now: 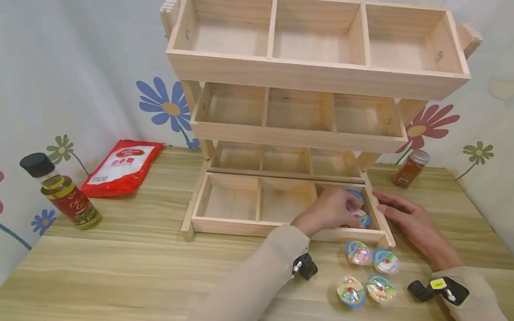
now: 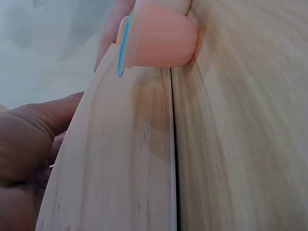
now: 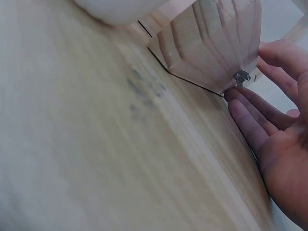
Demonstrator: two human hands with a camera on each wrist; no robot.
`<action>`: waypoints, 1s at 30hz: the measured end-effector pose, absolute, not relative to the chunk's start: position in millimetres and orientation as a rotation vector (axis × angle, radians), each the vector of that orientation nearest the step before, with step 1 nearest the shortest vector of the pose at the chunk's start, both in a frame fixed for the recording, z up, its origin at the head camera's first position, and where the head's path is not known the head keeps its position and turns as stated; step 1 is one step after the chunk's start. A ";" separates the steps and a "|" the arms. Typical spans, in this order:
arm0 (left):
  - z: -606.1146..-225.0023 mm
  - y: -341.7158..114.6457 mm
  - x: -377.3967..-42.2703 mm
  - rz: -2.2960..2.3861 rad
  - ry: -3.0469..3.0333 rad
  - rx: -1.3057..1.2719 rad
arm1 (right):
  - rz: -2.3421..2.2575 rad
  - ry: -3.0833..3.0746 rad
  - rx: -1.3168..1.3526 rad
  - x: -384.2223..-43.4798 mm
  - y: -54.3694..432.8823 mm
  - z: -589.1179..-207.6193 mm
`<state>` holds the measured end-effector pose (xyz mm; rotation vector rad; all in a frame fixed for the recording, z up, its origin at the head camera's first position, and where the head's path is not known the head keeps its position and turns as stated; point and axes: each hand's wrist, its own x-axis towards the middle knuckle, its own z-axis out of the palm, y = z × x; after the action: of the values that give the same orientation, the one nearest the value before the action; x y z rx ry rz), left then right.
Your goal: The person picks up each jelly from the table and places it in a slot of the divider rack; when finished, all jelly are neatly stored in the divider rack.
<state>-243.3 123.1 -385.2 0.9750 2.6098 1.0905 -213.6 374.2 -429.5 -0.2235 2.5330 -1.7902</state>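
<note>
In the head view, a jelly cup (image 1: 362, 217) seems to be pinched by the bent fingers of the left grip (image 1: 328, 210), inside the right compartment of the lowest tray (image 1: 234, 227) of a wooden rack (image 1: 321, 76). Cups seem to be being put away there; the next move seems to call for this one to be let go gently. Four more jelly cups (image 1: 381, 290) are seen nearer than the grips, on the wood-look desk (image 1: 141, 277). The right grip (image 1: 419, 230) is held flat by the tray's end. Far left of the left grip, an olive oil bottle (image 1: 71, 202) and a red-and-white bag (image 1: 122, 168) are seen; past the right grip, a spice jar (image 1: 412, 169). The room is closed off by a flowery curtain (image 1: 80, 68).

In the left wrist view, the left grip's fingertips are hidden by a board.

In the right wrist view, nothing is held; straight fingers are rested against the end board (image 3: 207, 43).
</note>
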 end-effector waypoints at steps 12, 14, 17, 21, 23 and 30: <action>-384.3 125.7 -242.3 0.965 2.673 1.020 | -1.832 2.497 -0.224 -214.9 374.6 -430.9; -383.7 126.0 -241.5 0.951 2.676 1.020 | -1.849 2.487 -0.231 -214.9 374.5 -431.5; -383.4 126.2 -240.4 0.932 2.678 1.011 | -1.831 2.507 -0.232 -214.4 374.4 -431.4; -383.2 124.2 -238.9 0.995 2.624 0.978 | -1.796 2.534 -0.227 -213.4 374.3 -430.7; -382.8 122.4 -238.4 1.051 2.587 0.963 | -1.791 2.537 -0.227 -213.2 374.3 -430.3; -379.9 114.8 -236.0 1.134 2.546 0.972 | -1.788 2.532 -0.217 -212.8 374.1 -428.9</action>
<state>-236.0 114.8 -379.9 0.9715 2.5459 1.1344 -212.8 374.1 -428.9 -0.2169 2.5324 -1.7877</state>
